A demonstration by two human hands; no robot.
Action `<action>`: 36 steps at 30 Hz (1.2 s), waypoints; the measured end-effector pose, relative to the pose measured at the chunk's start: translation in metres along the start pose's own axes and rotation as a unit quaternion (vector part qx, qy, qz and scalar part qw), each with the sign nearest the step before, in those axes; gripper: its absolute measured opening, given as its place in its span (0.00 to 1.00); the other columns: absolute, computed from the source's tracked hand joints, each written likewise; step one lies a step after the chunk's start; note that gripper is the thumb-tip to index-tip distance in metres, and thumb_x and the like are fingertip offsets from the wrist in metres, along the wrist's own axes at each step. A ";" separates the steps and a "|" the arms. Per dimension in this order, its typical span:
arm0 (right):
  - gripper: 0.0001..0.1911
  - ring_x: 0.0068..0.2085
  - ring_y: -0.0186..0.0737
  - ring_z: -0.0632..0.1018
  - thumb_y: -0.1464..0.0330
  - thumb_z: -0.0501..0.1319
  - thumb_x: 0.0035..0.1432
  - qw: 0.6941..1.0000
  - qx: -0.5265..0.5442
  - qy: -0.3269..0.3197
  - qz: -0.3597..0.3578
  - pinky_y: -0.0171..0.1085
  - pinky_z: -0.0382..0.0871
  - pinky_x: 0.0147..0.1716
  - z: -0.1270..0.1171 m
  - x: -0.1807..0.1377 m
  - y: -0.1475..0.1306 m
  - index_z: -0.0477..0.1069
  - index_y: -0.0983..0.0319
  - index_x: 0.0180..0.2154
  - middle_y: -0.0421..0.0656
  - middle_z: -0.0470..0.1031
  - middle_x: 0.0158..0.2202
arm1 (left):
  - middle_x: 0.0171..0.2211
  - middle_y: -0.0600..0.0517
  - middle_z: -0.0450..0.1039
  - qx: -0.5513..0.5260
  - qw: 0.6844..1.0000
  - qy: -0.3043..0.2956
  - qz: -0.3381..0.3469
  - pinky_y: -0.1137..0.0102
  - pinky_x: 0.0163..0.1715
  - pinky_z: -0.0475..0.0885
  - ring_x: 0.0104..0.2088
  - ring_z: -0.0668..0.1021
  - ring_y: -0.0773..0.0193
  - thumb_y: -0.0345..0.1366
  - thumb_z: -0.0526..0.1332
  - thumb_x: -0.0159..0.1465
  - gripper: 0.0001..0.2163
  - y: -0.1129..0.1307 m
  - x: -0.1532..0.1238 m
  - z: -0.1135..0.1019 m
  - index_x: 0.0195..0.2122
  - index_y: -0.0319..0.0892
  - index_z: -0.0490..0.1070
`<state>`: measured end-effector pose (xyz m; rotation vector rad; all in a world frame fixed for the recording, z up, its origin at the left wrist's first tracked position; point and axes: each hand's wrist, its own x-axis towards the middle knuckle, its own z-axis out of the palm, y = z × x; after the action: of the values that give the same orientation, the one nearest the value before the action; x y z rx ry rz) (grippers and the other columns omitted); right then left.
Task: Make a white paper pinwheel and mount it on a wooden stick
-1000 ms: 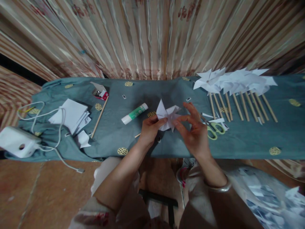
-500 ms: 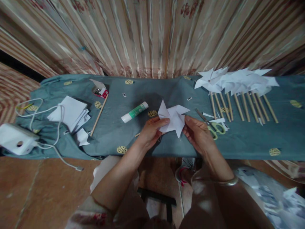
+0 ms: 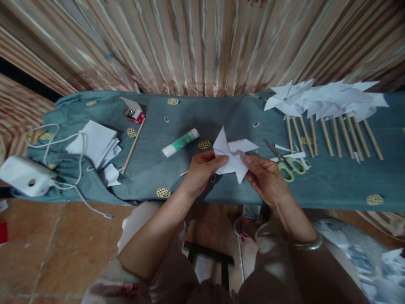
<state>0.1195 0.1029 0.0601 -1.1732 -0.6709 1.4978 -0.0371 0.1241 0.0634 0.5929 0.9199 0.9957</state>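
Observation:
A folded white paper pinwheel is held between both my hands, just above the cloth. My left hand pinches its left side, thumb on top and fingers underneath. On the right side, my right hand has thumb and fingers closed on a blade. The pinwheel has no stick on it. A green and white glue stick lies to the left of my hands. Scissors with light green handles rest beside my right hand, among white paper strips. The tip of a wooden stick shows beside my left hand.
Finished pinwheels on wooden sticks lie in a row at right. At left are stacked paper sheets, a small open box, a wooden stick, and a white device with a cable hanging over the table edge.
My right thumb has moved inward over the pinwheel, pressing a blade closer to its middle. My left hand keeps its pinch. The whole view has shifted slightly.

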 end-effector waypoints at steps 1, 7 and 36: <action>0.12 0.24 0.31 0.74 0.57 0.77 0.36 1.000 -0.008 0.002 0.001 0.33 0.72 0.24 0.000 0.000 0.000 0.80 0.53 0.24 0.35 0.78 0.23 | 0.29 0.50 0.79 0.006 1.000 0.003 0.005 0.69 0.34 0.69 0.29 0.76 0.65 0.37 0.74 0.45 0.12 0.000 0.000 -0.001 0.29 0.38 0.80; 0.14 0.23 0.30 0.71 0.55 0.75 0.39 0.997 -0.075 0.002 -0.009 0.31 0.66 0.21 -0.002 -0.002 0.002 0.81 0.55 0.27 0.35 0.73 0.20 | 0.26 0.51 0.78 0.043 0.998 0.015 0.030 0.72 0.31 0.67 0.27 0.74 0.68 0.39 0.73 0.46 0.11 0.000 -0.003 -0.002 0.27 0.38 0.79; 0.09 0.24 0.30 0.73 0.58 0.74 0.44 0.989 -0.142 0.000 -0.047 0.32 0.68 0.26 -0.004 -0.008 0.003 0.82 0.55 0.28 0.36 0.79 0.24 | 0.25 0.53 0.76 0.143 0.986 0.016 0.084 0.73 0.27 0.66 0.25 0.72 0.69 0.41 0.73 0.49 0.11 0.001 -0.009 -0.002 0.27 0.40 0.80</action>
<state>0.1212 0.0935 0.0586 -1.3349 -0.9503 1.3539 -0.0412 0.1167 0.0668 0.9096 1.0639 1.0341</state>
